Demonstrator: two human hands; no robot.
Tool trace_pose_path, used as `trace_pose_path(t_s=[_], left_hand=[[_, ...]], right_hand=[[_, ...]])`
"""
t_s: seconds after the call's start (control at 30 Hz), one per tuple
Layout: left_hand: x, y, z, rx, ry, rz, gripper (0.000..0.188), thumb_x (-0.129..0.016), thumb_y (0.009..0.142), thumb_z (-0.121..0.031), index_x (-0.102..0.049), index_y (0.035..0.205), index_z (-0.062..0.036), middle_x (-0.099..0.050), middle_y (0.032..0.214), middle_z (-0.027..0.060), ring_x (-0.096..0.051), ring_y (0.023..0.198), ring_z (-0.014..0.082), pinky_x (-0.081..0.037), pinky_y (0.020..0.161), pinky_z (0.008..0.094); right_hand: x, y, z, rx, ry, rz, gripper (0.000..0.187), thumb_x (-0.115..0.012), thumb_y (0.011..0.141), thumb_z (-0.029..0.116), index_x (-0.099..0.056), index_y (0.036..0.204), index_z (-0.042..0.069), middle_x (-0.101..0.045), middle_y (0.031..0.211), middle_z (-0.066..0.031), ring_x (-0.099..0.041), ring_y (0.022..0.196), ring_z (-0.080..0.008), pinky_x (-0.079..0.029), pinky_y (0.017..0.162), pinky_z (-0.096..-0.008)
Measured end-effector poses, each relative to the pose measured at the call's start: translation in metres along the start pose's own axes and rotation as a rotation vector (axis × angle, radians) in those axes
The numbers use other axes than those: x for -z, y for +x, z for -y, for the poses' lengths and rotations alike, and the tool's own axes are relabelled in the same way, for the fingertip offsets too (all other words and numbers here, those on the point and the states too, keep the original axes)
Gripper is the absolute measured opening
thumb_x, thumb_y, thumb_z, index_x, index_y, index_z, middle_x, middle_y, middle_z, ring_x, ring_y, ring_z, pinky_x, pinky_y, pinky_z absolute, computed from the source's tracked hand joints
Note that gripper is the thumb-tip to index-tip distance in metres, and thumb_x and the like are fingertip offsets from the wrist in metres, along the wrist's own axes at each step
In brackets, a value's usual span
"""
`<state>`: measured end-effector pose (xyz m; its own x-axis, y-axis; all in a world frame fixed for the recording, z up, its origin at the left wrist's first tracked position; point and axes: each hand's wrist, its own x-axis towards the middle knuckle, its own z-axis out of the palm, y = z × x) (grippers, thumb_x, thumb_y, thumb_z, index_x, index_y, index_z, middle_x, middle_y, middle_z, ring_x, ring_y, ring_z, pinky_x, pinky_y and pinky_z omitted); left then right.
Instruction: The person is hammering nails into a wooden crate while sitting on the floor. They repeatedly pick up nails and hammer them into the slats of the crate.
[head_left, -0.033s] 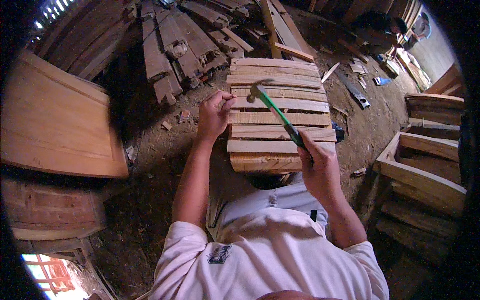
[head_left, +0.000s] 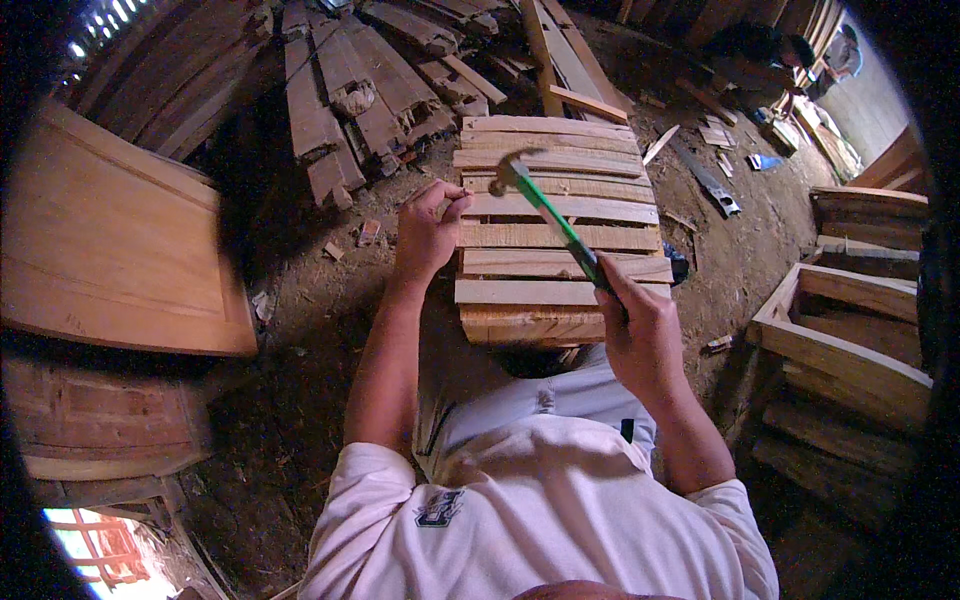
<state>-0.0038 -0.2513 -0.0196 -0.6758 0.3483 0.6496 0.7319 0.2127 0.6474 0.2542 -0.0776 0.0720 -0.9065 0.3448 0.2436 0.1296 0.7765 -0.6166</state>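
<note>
A slatted wooden panel (head_left: 560, 237) of several pale boards lies in front of me, above my knees. My right hand (head_left: 645, 325) is wrapped round the dark grip of a claw hammer (head_left: 548, 213) with a green shaft. The hammer's metal head hangs over the upper left part of the slats, a little right of my other hand. My left hand (head_left: 432, 222) is closed in a pinch at the panel's left edge, by one of the middle slats. Whatever sits between its fingertips is too small to make out.
Rough planks (head_left: 370, 80) are piled at the far left. A large wooden panel (head_left: 120, 230) stands on the left, and wooden frames (head_left: 850, 340) on the right. A handsaw (head_left: 707, 183) lies on the dirt floor. Another person (head_left: 765, 55) is at the far right.
The hammer's head has risen slightly up and to the left, tilting with my right hand. My left hand and the slatted panel stay where they were.
</note>
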Motion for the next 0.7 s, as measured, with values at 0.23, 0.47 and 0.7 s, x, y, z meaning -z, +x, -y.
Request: trace_pose_path(t_s=[0.23,0.47,0.7], left_hand=[[-0.003,-0.003,0.008,0.015,-0.086,0.003,0.009,-0.075,0.09,-0.003,-0.068,0.088,0.0008,-0.069,0.083,0.0136,-0.071,0.081,0.0304,-0.054,0.074,0.0376],[-0.006,0.001,0.008,-0.025,-0.12,0.002,0.007,-0.075,0.088,0.002,-0.068,0.089,0.0021,-0.069,0.085,0.0128,-0.071,0.082,0.0281,-0.054,0.074,0.0345],[-0.008,-0.005,0.009,-0.001,-0.146,-0.037,0.006,-0.075,0.087,0.003,-0.069,0.088,0.0023,-0.069,0.085,0.0123,-0.071,0.081,0.0269,-0.054,0.074,0.034]], right_hand=[[-0.001,0.021,0.024,0.172,-0.052,-0.109,0.045,-0.065,0.099,0.013,-0.062,0.143,0.016,-0.071,0.084,-0.02,-0.07,0.069,-0.0403,-0.054,0.061,-0.0503],[-0.012,0.02,0.009,0.199,-0.146,-0.088,0.05,-0.068,0.097,0.012,-0.059,0.146,0.016,-0.072,0.085,-0.0185,-0.07,0.068,-0.0395,-0.054,0.058,-0.05],[-0.009,0.025,0.017,0.225,-0.174,-0.08,0.052,-0.068,0.097,0.009,-0.058,0.147,0.015,-0.072,0.086,-0.0198,-0.071,0.07,-0.0393,-0.055,0.06,-0.0477]])
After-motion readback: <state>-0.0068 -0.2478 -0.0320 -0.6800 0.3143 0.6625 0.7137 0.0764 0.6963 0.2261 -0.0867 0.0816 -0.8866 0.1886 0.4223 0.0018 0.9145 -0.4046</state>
